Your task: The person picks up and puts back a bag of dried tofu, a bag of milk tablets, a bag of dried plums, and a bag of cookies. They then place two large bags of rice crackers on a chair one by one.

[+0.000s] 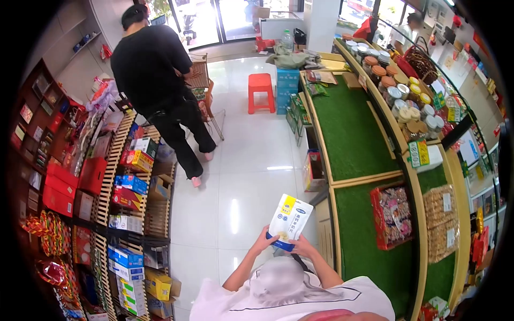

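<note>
A white snack pouch (290, 218) with a yellow patch at the top and a blue bottom edge is held upright in front of my chest. My left hand (263, 242) grips its lower left corner. At the lower right corner, my right hand (304, 247) has its fingers closed on the same pouch. The fingers behind the pouch are hidden. Printed characters show on its front, too small to read in full.
A green-lined display stand (360, 128) runs along my right, bearing a red box of wrapped sweets (393, 214) and lidded jars (400, 92). Slatted shelves (107, 187) with boxes line the left. A person in black (152, 69) stands ahead, near a red stool (261, 85).
</note>
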Demonstrator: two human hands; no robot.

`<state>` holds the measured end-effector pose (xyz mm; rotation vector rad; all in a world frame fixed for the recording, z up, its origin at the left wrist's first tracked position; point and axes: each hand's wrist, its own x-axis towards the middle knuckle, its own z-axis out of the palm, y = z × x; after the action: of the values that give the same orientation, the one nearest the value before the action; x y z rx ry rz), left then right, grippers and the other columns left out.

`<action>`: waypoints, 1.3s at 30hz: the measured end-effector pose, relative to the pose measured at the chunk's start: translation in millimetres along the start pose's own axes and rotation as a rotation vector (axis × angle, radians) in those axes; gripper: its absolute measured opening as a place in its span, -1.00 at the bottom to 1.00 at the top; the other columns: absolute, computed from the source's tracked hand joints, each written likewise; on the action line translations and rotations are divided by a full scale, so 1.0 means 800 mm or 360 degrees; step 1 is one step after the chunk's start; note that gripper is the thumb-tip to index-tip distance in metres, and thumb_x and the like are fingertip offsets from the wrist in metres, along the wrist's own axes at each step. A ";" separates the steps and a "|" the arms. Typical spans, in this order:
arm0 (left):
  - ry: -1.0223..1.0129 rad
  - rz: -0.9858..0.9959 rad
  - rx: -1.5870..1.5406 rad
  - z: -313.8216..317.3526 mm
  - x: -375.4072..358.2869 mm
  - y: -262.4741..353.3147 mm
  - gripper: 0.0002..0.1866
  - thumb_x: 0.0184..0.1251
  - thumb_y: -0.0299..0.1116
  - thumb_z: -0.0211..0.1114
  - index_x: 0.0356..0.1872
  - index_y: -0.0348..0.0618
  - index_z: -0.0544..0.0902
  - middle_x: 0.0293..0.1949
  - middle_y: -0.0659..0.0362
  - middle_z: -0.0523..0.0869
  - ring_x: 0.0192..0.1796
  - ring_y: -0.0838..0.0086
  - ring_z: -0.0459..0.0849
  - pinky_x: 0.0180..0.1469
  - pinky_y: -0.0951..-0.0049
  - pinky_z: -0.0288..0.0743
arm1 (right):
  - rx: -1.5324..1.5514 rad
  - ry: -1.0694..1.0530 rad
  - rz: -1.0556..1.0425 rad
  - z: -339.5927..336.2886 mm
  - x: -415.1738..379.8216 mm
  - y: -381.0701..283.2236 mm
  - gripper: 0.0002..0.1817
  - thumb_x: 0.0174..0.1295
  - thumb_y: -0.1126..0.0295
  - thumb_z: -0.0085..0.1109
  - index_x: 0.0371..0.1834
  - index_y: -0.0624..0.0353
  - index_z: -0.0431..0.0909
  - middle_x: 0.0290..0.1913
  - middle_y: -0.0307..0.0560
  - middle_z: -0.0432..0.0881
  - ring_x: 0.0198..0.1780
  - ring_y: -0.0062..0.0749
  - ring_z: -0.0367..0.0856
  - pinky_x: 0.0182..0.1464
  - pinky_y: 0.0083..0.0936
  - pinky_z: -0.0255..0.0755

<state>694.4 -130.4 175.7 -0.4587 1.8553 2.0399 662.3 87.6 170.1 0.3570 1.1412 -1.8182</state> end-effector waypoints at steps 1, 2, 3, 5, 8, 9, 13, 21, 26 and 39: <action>0.0016 -0.0016 0.0006 -0.006 0.017 0.013 -0.22 0.13 -0.27 0.42 0.31 -0.19 0.16 -0.06 0.07 0.53 -0.11 0.48 0.56 -0.16 0.47 0.55 | -0.0015 -0.0014 0.0008 -0.001 0.017 -0.018 -0.35 0.24 0.57 0.05 0.36 -0.01 0.01 0.25 0.00 0.35 0.12 -0.09 0.51 -0.10 -0.01 0.59; 0.0035 -0.0038 0.0015 -0.012 0.030 0.026 -0.22 0.14 -0.27 0.42 0.31 -0.19 0.16 -0.07 0.07 0.53 -0.12 0.49 0.56 -0.17 0.48 0.54 | -0.0024 -0.0030 0.0020 0.000 0.032 -0.033 -0.35 0.24 0.57 0.05 0.36 0.02 0.01 0.26 0.00 0.34 0.13 -0.10 0.50 -0.12 -0.02 0.60; 0.0069 -0.0007 0.0027 -0.020 0.050 0.028 -0.22 0.14 -0.27 0.41 0.31 -0.20 0.16 -0.10 0.10 0.53 -0.16 0.50 0.55 -0.21 0.52 0.53 | -0.0070 -0.0041 0.0023 0.008 0.045 -0.059 -0.35 0.23 0.58 0.05 0.36 0.02 0.02 0.26 0.00 0.34 0.12 -0.10 0.50 -0.13 -0.03 0.60; 0.0176 -0.0063 0.0037 -0.033 0.085 0.062 -0.23 0.14 -0.27 0.41 0.32 -0.14 0.16 -0.10 0.11 0.52 -0.16 0.51 0.55 -0.24 0.52 0.52 | -0.0147 -0.0059 0.0023 0.028 0.068 -0.113 -0.35 0.23 0.58 0.05 0.35 0.02 0.02 0.25 0.00 0.34 0.12 -0.11 0.50 -0.14 -0.04 0.61; 0.0254 -0.0181 -0.0011 -0.050 0.125 0.107 -0.22 0.16 -0.24 0.39 0.35 -0.08 0.15 -0.06 0.10 0.52 -0.14 0.48 0.58 -0.19 0.49 0.55 | -0.0093 -0.0187 0.0028 0.015 0.136 -0.156 -0.37 0.22 0.58 0.05 0.34 0.04 0.05 0.24 -0.01 0.35 0.12 -0.12 0.49 -0.16 -0.05 0.62; 0.0251 -0.0207 -0.0016 -0.053 0.147 0.128 -0.22 0.17 -0.23 0.38 0.36 -0.06 0.14 -0.05 0.09 0.51 -0.14 0.47 0.60 -0.17 0.47 0.57 | -0.0109 -0.0206 0.0001 0.014 0.150 -0.180 -0.38 0.22 0.56 0.07 0.33 0.05 0.07 0.23 -0.01 0.36 0.11 -0.13 0.50 -0.15 -0.06 0.62; 0.0200 -0.0166 -0.0042 -0.061 0.225 0.180 -0.24 0.19 -0.23 0.36 0.36 -0.06 0.15 -0.02 0.08 0.54 -0.13 0.47 0.61 -0.15 0.47 0.57 | -0.0153 -0.0236 -0.0137 0.002 0.183 -0.255 -0.40 0.22 0.55 0.10 0.31 0.08 0.11 0.20 0.01 0.37 0.10 -0.13 0.50 -0.12 -0.09 0.63; -0.0100 -0.0229 0.0036 -0.038 0.389 0.233 -0.23 0.19 -0.28 0.37 0.35 -0.11 0.12 0.00 0.04 0.51 -0.05 0.40 0.58 -0.12 0.41 0.60 | 0.0098 0.0071 -0.0205 -0.049 0.239 -0.346 -0.37 0.19 0.55 0.14 0.32 0.04 0.14 0.18 -0.05 0.41 0.10 -0.18 0.50 -0.15 -0.15 0.62; -0.0232 -0.0302 0.0016 -0.062 0.503 0.292 -0.21 0.18 -0.25 0.38 0.36 -0.09 0.12 0.01 0.05 0.51 -0.01 0.41 0.56 -0.10 0.40 0.60 | 0.0177 0.0220 -0.0197 -0.060 0.316 -0.420 -0.38 0.18 0.53 0.16 0.30 0.04 0.14 0.21 -0.05 0.37 0.13 -0.16 0.47 -0.11 -0.05 0.61; -0.0539 0.0059 0.0268 -0.118 0.791 0.446 -0.23 0.13 -0.22 0.41 0.33 -0.12 0.22 -0.11 0.13 0.55 -0.12 0.50 0.56 -0.18 0.48 0.54 | 0.0279 0.0662 -0.0347 -0.063 0.487 -0.645 -0.40 0.14 0.48 0.20 0.26 -0.03 0.22 0.11 -0.11 0.48 0.05 -0.24 0.53 -0.04 -0.07 0.49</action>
<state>-30.9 -231.5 192.5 -0.0305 1.8136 1.8277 21.8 -14.7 177.0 0.7667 1.3450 -2.1042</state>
